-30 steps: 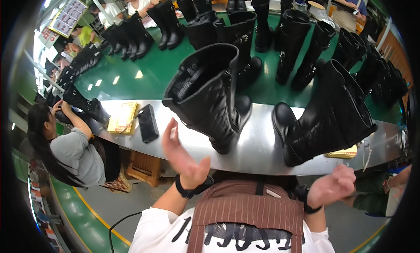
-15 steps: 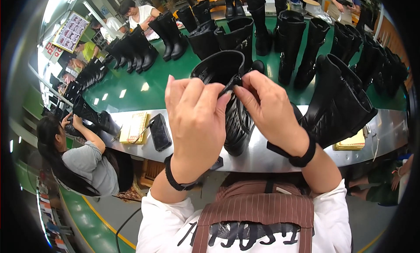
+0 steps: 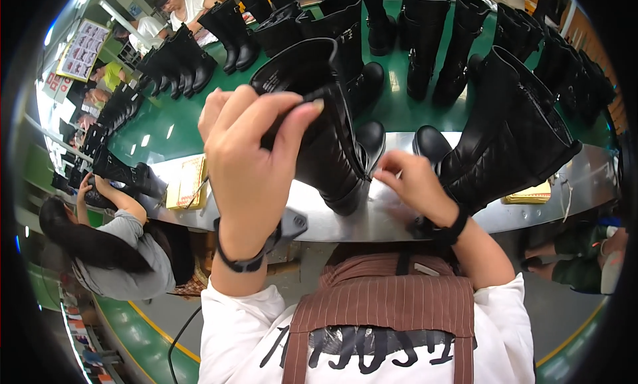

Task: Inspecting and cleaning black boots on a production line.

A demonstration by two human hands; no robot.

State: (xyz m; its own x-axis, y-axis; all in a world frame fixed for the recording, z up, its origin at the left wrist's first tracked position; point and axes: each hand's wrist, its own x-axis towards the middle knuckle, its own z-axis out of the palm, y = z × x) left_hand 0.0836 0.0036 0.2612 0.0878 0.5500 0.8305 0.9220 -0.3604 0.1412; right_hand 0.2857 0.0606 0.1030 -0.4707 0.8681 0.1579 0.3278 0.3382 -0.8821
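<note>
A tall black quilted boot (image 3: 325,158) stands in front of me, its shaft top gaping and tilted a little to the left. My left hand (image 3: 249,141) pinches the upper rim of that shaft between thumb and fingers. Down by the boot's ankle, my right hand (image 3: 412,181) is closed in a pinch at the lower end of the side zip, apparently on the zipper pull; the pull itself is tiny and blurred. A second quilted boot (image 3: 492,145) leans to the right of my right hand, touched by neither hand.
A green table (image 3: 219,105) with a metal front edge (image 3: 312,228) carries several black boots (image 3: 425,45) at the back. Yellow paper pads (image 3: 186,181) lie at left, others (image 3: 530,193) beneath the leaning boot. A person in grey (image 3: 119,251) works close on my left.
My right hand has moved from the boot's top down along its side to the ankle. My left hand stays at the rim, now alone, and the view has shifted slightly.
</note>
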